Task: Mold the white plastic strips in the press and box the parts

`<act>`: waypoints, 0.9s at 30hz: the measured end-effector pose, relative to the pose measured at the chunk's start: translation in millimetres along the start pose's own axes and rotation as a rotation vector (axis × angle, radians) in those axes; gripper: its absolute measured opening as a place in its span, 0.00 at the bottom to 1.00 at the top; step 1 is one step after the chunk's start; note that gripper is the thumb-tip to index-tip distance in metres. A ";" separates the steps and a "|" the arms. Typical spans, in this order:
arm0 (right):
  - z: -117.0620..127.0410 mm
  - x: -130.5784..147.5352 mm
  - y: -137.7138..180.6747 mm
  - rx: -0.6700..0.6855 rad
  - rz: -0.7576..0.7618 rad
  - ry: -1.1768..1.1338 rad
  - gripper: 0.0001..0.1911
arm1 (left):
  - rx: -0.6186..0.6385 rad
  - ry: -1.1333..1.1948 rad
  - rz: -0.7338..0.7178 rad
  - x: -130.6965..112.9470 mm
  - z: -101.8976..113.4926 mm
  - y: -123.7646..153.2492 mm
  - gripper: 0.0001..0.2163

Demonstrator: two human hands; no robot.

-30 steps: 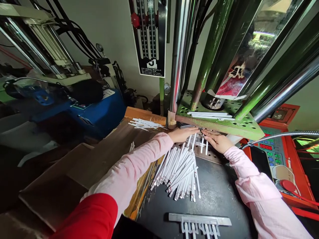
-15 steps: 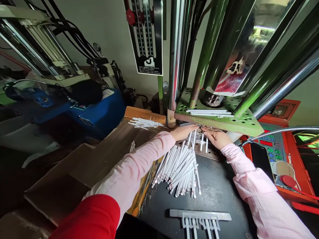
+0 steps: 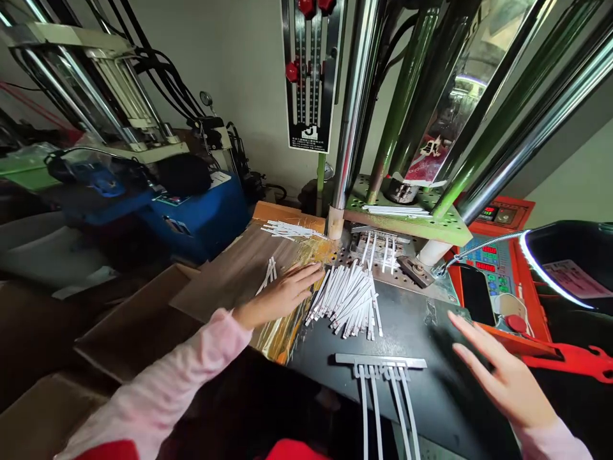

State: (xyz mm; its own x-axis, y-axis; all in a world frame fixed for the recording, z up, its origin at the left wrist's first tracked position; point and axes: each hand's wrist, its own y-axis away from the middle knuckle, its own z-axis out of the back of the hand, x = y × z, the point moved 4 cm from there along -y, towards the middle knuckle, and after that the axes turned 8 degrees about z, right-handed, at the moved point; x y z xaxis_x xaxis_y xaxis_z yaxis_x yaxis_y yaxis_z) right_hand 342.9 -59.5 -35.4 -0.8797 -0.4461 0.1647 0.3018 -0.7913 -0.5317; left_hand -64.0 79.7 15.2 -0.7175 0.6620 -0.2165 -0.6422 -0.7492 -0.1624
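Observation:
My left hand (image 3: 282, 297) is open, fingers stretched, over the table's taped left edge beside a pile of white strips (image 3: 347, 297). On the right, my right hand (image 3: 498, 370) hangs open above the black tabletop (image 3: 431, 345), its thumb apart from the fingers. Neither hand holds anything. Under the green press plate, several white strips stick out of a metal mould (image 3: 378, 246). Near the table's front lies a metal bar (image 3: 380, 361) with several long pale strips (image 3: 376, 409) hanging from it over the edge.
More white strips lie on the cardboard (image 3: 292, 230) and on the green press plate (image 3: 412, 220). An orange control box (image 3: 502, 214) with a phone (image 3: 479, 294) stands right, beside a lit lamp (image 3: 569, 262). Chrome and green columns (image 3: 361, 96) rise behind the mould.
Both hands have drawn back from the mould, the left toward the cardboard and the right toward the front right. The view has shifted, and the lamp has come into sight.

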 end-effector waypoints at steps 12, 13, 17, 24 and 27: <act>-15.5 71.2 115.5 0.183 -0.087 0.277 0.39 | -0.074 -0.213 0.243 -27.2 -56.5 123.2 0.39; -15.6 73.6 113.3 0.190 -0.104 0.291 0.40 | -0.086 -0.219 0.257 -27.9 -57.6 122.2 0.39; -12.4 80.1 107.4 0.192 -0.150 0.327 0.44 | -0.117 -0.230 0.269 -28.4 -59.1 120.5 0.41; -13.7 79.5 108.4 0.186 -0.142 0.348 0.46 | -0.141 -0.219 0.283 -28.3 -62.0 120.8 0.40; -15.5 76.8 110.6 0.172 -0.128 0.358 0.45 | -0.144 -0.216 0.284 -27.6 -63.1 120.7 0.40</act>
State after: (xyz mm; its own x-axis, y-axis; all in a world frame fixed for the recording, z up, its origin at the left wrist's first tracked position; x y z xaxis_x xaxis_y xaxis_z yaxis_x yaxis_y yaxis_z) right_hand 303.0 -174.8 -94.5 -0.9771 -0.1902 -0.0951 0.2121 -0.9028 -0.3740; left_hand -104.7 -30.4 -59.2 -0.9114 0.4061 -0.0667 -0.3767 -0.8886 -0.2618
